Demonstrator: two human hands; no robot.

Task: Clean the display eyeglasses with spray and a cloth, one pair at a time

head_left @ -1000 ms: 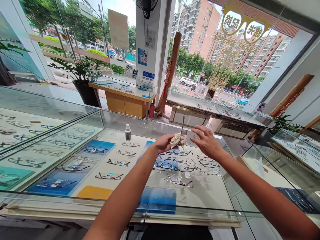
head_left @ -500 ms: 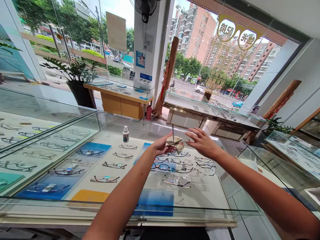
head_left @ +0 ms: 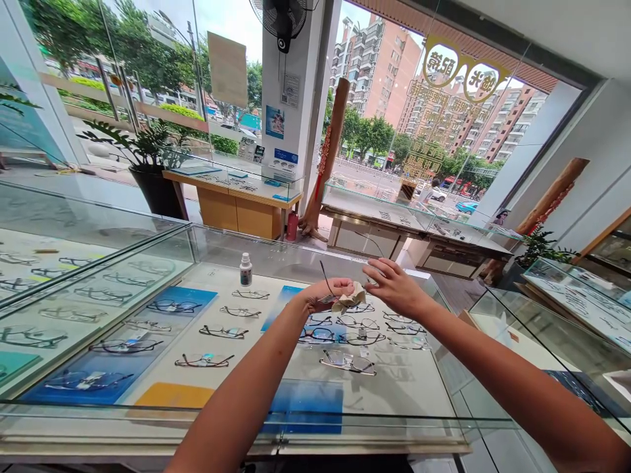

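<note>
My left hand [head_left: 331, 294] is closed on a crumpled beige cloth [head_left: 351, 299], pressed round part of a pair of eyeglasses. One thin dark temple of the eyeglasses [head_left: 325, 277] sticks up beside the left fingers; another thin arm rises near the right fingertips. My right hand [head_left: 394, 284] has its fingers bent around the other side of the frame, though the exact contact is partly hidden. Both hands are above the glass display case [head_left: 394, 420]. The lenses are mostly covered by cloth and fingers.
Several spectacle frames [head_left: 349, 362] lie inside the case, some on blue panels [head_left: 308, 404]. A small white bottle [head_left: 246, 270] stands on the glass top, left of my hands. More display cases, a potted plant [head_left: 148, 148] and a wooden trunk [head_left: 331, 151] are beyond.
The eyeglasses have turned in my hands, so one temple now leans by the left wrist. The cloth is more bunched up, and the right fingers have curled in from a looser spread.
</note>
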